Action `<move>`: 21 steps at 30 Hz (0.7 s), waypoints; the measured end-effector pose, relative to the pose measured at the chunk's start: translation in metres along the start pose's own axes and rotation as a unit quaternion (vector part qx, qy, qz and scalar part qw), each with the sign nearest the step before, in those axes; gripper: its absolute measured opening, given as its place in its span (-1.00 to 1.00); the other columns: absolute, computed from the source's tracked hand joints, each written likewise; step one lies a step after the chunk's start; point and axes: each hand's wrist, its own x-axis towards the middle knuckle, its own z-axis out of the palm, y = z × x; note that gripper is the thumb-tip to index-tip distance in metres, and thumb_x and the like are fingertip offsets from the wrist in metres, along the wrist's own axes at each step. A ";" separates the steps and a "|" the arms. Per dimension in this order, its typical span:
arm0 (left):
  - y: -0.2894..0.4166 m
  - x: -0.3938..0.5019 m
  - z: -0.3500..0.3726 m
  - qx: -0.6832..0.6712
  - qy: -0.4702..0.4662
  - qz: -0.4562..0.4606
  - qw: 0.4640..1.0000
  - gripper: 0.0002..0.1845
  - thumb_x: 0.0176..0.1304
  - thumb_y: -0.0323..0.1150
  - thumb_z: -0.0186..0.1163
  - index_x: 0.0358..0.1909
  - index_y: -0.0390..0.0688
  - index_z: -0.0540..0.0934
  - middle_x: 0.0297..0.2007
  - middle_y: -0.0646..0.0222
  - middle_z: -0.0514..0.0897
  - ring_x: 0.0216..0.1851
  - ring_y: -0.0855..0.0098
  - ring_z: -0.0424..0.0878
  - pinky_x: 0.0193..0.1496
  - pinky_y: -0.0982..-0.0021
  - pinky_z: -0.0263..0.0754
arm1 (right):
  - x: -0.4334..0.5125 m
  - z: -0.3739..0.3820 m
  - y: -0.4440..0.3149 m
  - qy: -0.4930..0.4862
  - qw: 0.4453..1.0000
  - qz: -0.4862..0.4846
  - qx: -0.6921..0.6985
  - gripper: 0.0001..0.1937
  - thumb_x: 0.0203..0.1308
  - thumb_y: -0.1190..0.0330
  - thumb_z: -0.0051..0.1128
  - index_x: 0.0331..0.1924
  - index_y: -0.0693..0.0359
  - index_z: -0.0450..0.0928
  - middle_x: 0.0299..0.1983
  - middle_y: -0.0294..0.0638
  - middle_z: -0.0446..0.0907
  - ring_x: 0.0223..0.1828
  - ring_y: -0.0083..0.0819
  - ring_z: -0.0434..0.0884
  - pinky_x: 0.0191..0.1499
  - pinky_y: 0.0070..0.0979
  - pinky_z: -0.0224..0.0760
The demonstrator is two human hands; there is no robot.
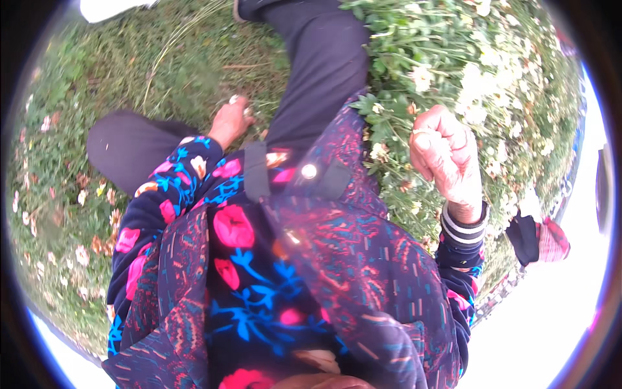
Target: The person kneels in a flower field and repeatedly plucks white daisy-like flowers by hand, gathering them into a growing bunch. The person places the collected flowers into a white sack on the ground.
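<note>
My left hand reaches down between my legs, close to the grass. White flower heads show at its bent fingers, which seem to grip them; the fingertips are partly hidden. On the other side, my right hand is raised beside the flowering plants, its fingers curled in and the thumb pressed against them. Whatever might lie inside that fist is hidden. Just left of the fist are a whitish bloom and green lobed leaves.
Dense white-flowered plants grow along my right, overexposed in places. Trampled grass lies ahead, with pale blooms at left. My dark-trousered leg stretches forward. A white object is cut off at top left; dark and pink clothing shows far right.
</note>
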 end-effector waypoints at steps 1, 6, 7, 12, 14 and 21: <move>0.002 0.008 0.004 -0.032 -0.006 -0.031 0.999 -0.56 -0.01 -0.24 0.36 -0.07 -0.15 0.51 -0.40 -0.03 0.64 -0.26 -0.06 0.60 -0.19 0.07 0.48 | -0.017 -0.016 -0.013 -0.001 0.997 -0.028 0.066 -0.84 0.25 0.35 0.08 -0.38 0.24 0.43 -0.59 -0.40 0.37 -0.63 -0.77 0.25 -0.56 -0.73 0.08; 0.015 0.012 -0.011 0.068 0.006 0.002 0.998 -0.76 -0.01 -0.35 0.32 -0.28 -0.18 0.57 -0.38 -0.01 0.64 -0.25 -0.05 0.61 -0.20 0.09 0.51 | -0.079 -0.091 -0.032 0.178 0.970 -0.162 0.021 -0.74 0.34 0.25 -0.03 -0.43 0.23 0.38 -0.51 -0.29 0.44 -0.66 -0.72 0.27 -0.63 -0.75 0.02; 0.018 0.009 -0.018 0.057 0.036 0.060 0.996 -0.90 0.06 -0.41 0.19 -0.40 -0.22 0.60 -0.46 -0.05 0.62 -0.31 -0.07 0.61 -0.21 0.05 0.50 | -0.085 -0.100 -0.028 0.186 0.967 -0.177 0.000 -0.75 0.35 0.26 -0.04 -0.43 0.22 0.38 -0.52 -0.30 0.44 -0.67 -0.73 0.28 -0.63 -0.75 0.01; 0.036 -0.007 -0.054 -0.059 0.073 0.154 0.984 -0.91 0.09 -0.44 0.20 -0.39 -0.23 0.63 -0.52 0.06 0.64 -0.47 0.11 0.65 -0.36 0.22 0.53 | -0.052 -0.138 0.009 0.348 0.874 -0.099 -0.324 -0.80 0.26 0.46 -0.08 -0.10 0.24 0.55 -0.51 -0.23 0.60 -0.57 -0.57 0.52 -0.45 -0.62 0.39; 0.041 -0.016 -0.064 -0.107 0.024 0.088 0.990 -0.91 0.10 -0.45 0.22 -0.37 -0.25 0.63 -0.56 0.14 0.64 -0.57 0.26 0.63 -0.46 0.31 0.50 | -0.022 -0.154 0.023 0.342 0.845 -0.057 -0.408 -0.79 0.23 0.34 0.03 -0.15 0.27 0.56 -0.53 -0.11 0.60 -0.48 -0.44 0.59 -0.35 -0.48 0.44; 0.045 -0.021 -0.092 -0.329 0.067 -0.084 0.938 -0.89 0.25 -0.40 0.13 -0.31 -0.23 0.58 -0.54 0.36 0.64 -0.72 0.63 0.42 -0.66 0.58 0.27 | 0.049 -0.163 0.065 0.430 0.756 -0.009 -0.494 -0.51 0.10 0.06 0.21 0.00 0.23 0.45 -0.29 0.11 0.60 -0.14 -0.03 0.60 -0.09 -0.21 0.46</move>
